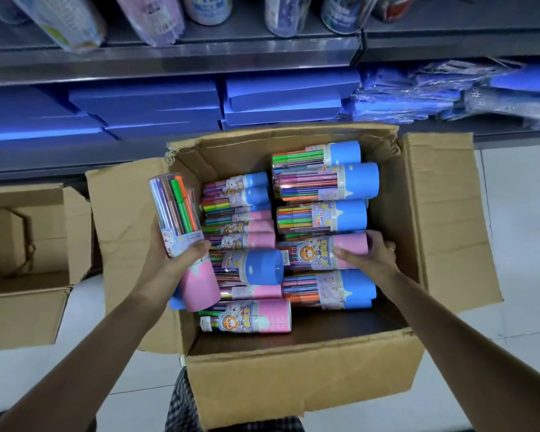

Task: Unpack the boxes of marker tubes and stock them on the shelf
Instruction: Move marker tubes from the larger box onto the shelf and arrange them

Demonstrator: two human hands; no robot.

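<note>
An open cardboard box [293, 378] sits on the floor in front of me, packed with several marker tubes with pink or blue caps. My left hand [175, 254] grips a pink-capped marker tube [181, 219] held above the box's left side, cap end toward me. My right hand [371, 254] reaches into the box and curls round a pink-capped tube [318, 251] lying among the others. A metal shelf [169, 57] runs across the top, with other tubes standing on it.
A second open cardboard box [28, 307] stands on the floor to the left. Blue flat boxes [169, 107] and blue wrapped packs [418, 98] fill the lower shelf behind the box. White tiled floor [518, 244] lies to the right.
</note>
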